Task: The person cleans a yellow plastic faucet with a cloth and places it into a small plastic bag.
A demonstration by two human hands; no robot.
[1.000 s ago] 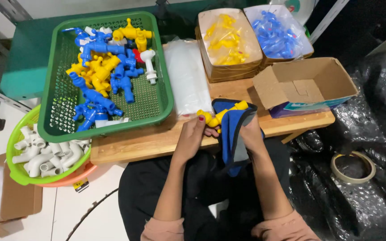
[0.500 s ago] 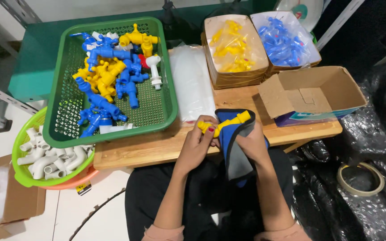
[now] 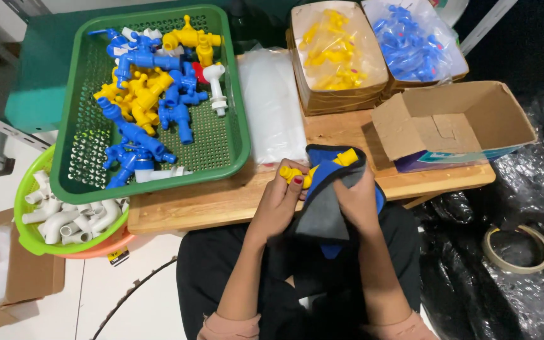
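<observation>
Yellow tap wiped at the wooden tabletop's front edge.
The left hand pinched one yellow tap; its middle lay hidden under one blue-grey cloth. The right hand was closed on that cloth. Two bagged-tap boxes stood at the back edge, partly cut off.

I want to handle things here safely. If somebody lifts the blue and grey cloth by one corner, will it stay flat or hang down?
The blue and grey cloth would probably hang limp: it already folds and drapes around the yellow plastic tap and under the right hand. It looks thin, so likely light. The tap could slip out.
</observation>
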